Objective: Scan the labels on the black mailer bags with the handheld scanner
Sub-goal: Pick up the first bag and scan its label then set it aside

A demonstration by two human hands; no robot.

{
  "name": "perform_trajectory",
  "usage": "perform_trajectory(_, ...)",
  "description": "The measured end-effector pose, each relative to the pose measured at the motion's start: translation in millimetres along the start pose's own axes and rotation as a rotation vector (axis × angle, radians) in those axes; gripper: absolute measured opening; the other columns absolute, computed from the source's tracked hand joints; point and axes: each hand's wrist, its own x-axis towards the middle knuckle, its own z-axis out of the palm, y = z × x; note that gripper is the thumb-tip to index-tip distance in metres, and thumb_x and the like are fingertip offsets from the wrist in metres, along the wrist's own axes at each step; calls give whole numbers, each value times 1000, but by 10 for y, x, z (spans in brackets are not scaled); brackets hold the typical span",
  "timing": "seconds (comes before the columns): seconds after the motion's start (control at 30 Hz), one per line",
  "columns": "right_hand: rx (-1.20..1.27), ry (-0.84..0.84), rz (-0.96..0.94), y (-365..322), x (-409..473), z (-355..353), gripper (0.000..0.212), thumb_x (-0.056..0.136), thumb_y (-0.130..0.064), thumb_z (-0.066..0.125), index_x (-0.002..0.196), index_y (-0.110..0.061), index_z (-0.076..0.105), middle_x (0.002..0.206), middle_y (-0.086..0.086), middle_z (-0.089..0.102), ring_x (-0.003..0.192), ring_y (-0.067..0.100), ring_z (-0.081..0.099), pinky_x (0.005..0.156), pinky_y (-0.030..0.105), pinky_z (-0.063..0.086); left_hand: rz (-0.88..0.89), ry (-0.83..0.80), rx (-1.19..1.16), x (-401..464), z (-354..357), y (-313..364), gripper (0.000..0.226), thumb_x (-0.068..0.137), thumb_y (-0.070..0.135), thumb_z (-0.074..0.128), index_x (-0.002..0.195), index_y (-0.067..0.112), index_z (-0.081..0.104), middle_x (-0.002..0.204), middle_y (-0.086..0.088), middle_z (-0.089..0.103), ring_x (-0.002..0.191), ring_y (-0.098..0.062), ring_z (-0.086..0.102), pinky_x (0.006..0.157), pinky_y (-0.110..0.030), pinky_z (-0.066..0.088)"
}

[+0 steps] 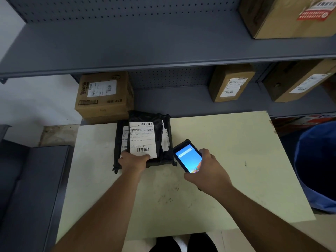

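Right hand (207, 171) gripping scanner (188, 158), left hand (133, 160) on mailer bags (160, 130); boxes (104, 95) behind

The counter (227, 160) is pale cream-yellow, with dark grey smudges on its near middle. The mailer bags (161, 128) on it are glossy black, and their labels (142, 139) are white with black barcodes and print. The scanner (188, 157) has a black case and a bright blue screen with an orange-red corner. The far shelves (145, 42) are slate grey, and their back panel (127, 8) is dotted with rows of holes. The boxes (103, 99) are brown with white labels, and the far right one has a red and white sticker (314, 13). The bin (316, 170) on the right is blue.
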Motion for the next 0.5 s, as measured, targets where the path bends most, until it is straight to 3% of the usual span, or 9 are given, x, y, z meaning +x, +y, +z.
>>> perform_trajectory(0.1,-19,-9,-14,9,-27,-39,84,78,-39,82,149,-23,40,122,0,58,101,27,67,80,41,63,15,-55,-90,8,-44,-61,61,78,18,82,135,7,62,132,-10,68,109,-28,67,81,-35,54)
perform_trajectory(0.17,-34,-14,-22,9,-48,-69,84,78,-40,82,148,-23,40,120,0,57,100,26,67,79,41,64,-18,-109,-162,16,-54,-79,44,81,14,79,124,7,71,122,-9,75,107,-30,71,92,-40,59)
perform_trajectory(0.23,-43,-20,-28,3,-77,-100,82,77,-40,83,146,-23,41,117,-1,57,98,26,67,78,42,65,-38,-151,-222,2,-74,-58,34,82,10,80,115,9,74,115,-9,77,104,-31,72,100,-45,58)
perform_trajectory(0.33,-47,-26,-44,1,-119,-162,82,76,-40,85,143,-24,42,116,0,57,100,24,65,81,42,65,-63,-223,-329,-92,-100,4,15,88,4,78,99,12,72,105,-5,74,93,-23,70,94,-37,56)
perform_trajectory(0.5,-38,-54,-63,-13,-166,-311,66,77,-40,83,129,-25,45,108,-1,59,93,22,65,64,33,53,-52,-290,-414,-233,-114,50,20,91,-2,74,104,12,70,115,-7,73,97,-18,68,86,-29,54)
